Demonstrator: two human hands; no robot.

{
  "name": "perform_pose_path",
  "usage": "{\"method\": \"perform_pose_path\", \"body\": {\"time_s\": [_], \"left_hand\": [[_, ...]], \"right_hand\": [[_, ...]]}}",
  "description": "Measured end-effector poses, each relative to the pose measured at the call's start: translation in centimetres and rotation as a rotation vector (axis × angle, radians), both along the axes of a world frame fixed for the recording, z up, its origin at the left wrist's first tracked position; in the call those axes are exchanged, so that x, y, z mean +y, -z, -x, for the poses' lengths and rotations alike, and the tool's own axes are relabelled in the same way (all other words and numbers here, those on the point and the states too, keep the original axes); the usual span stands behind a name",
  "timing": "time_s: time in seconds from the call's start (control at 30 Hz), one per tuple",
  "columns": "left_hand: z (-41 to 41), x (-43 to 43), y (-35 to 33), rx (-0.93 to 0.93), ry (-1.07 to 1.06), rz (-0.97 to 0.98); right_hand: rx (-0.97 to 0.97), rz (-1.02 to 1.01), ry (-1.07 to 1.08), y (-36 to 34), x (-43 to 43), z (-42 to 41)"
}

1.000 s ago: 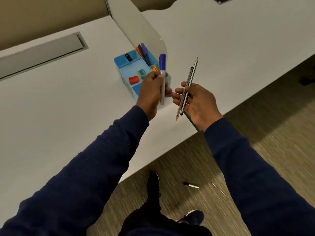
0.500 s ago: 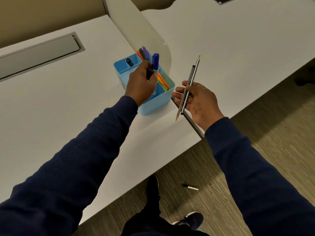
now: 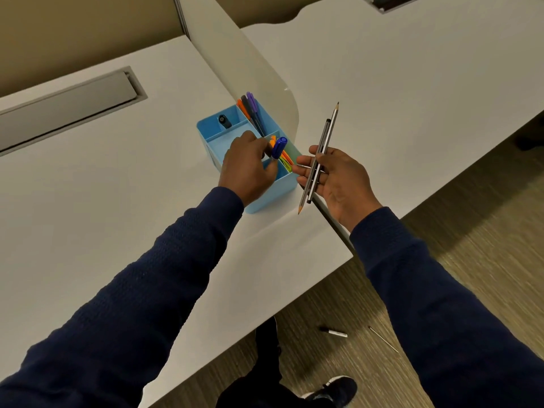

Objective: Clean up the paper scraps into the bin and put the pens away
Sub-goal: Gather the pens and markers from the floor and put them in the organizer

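A light blue desk organiser (image 3: 265,198) stands near the white desk's corner, with purple, grey and orange pens (image 3: 250,111) upright in its back compartment. My left hand (image 3: 247,169) is over the organiser and pinches a blue-capped marker (image 3: 278,147), whose lower end is down inside a front compartment beside orange and yellow items. My right hand (image 3: 338,175) hovers just right of the organiser, gripping a pencil and a dark pen (image 3: 319,157) together across its fingers, points aimed at the desk edge.
A white divider panel (image 3: 250,72) rises right behind the organiser. A grey cable flap (image 3: 67,104) is set into the desk (image 3: 88,216) at the left. On the wood-look floor lie a black-capped marker (image 3: 334,332) and a thin stick-like pen (image 3: 382,339), near my shoe (image 3: 335,388).
My left hand carried the blue-capped marker over the organiser and lowered it into a front compartment. My right hand kept its pencil and pen and barely moved.
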State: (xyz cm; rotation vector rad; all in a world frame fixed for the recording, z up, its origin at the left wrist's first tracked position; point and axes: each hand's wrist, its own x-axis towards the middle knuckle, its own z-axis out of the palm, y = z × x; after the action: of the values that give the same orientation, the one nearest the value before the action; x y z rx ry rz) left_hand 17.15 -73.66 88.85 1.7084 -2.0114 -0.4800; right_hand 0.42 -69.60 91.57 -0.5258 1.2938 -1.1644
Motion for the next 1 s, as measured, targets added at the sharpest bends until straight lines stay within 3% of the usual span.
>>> {"method": "perform_pose_path", "body": {"time_s": [0.3,0.43,0.6,0.77,0.87,1.0], "left_hand": [[-0.3,-0.4,-1.0,0.058,0.043,-0.005],[-0.4,0.6,-1.9,0.198,0.080,0.080],[-0.4,2.7,-2.7,0.213,0.135,0.197],[-0.6,5.6,-2.3,0.319,0.172,0.091],[-0.2,6.8,-2.0,0.373,0.113,0.039],[-0.3,6.8,-2.7,0.479,0.015,0.111]], "right_hand": [[0.001,-0.007,-0.014,-0.1,-0.7,-0.5],[-0.018,0.011,-0.022,-0.3,-0.9,-0.6],[-0.104,0.062,-0.050,-0.9,-1.1,-0.8],[-0.238,0.129,-0.053,-1.8,-1.6,-1.3],[-0.251,0.148,-0.055,-2.3,-2.0,-1.8],[-0.226,0.154,-0.086,-3.0,-2.6,-2.2]]}}
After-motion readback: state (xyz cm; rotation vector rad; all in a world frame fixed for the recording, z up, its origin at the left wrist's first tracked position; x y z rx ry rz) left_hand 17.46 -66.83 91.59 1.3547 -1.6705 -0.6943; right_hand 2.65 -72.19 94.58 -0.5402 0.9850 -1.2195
